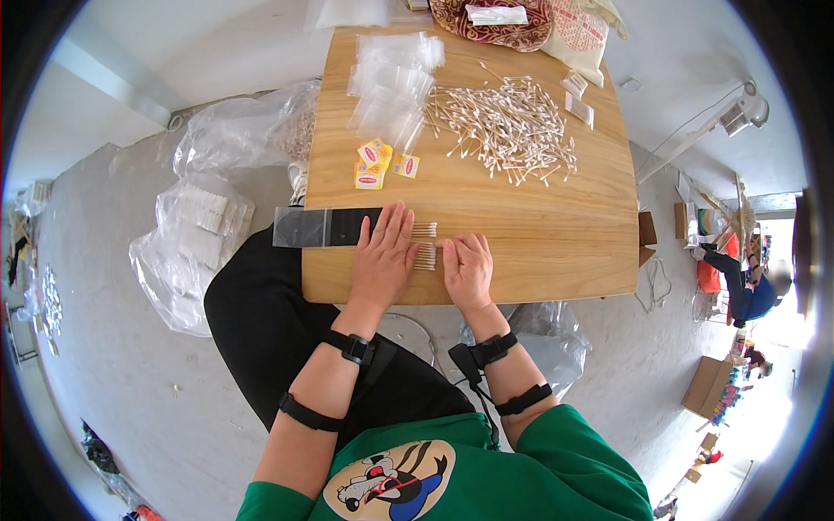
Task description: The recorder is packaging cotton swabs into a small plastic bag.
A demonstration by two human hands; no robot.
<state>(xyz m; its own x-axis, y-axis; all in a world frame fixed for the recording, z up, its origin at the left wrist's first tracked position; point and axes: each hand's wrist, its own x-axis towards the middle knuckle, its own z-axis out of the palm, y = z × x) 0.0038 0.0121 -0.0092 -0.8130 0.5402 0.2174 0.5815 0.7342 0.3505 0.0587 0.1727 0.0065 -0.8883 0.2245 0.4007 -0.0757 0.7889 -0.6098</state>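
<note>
My left hand (383, 254) lies flat near the table's front edge, fingers stretched together and pointing away from me. It covers part of a row of cotton swabs (425, 257), whose tips stick out to its right. From its left side runs a black strip (348, 227) with a clear plastic bag (300, 227) at the far left end. How bag, strip and swabs overlap under the palm is hidden. Just right of the swab tips, my right hand (467, 271) is closed, fingers curled, its thumb side against or very near the tips. Whatever it may hold is hidden.
A big loose pile of cotton swabs (512, 126) covers the far right of the wooden table (556, 234). Clear bags (395, 82) are stacked far left, with small yellow labels (369, 165) before them. Plastic sacks (204, 226) stand on the floor at left.
</note>
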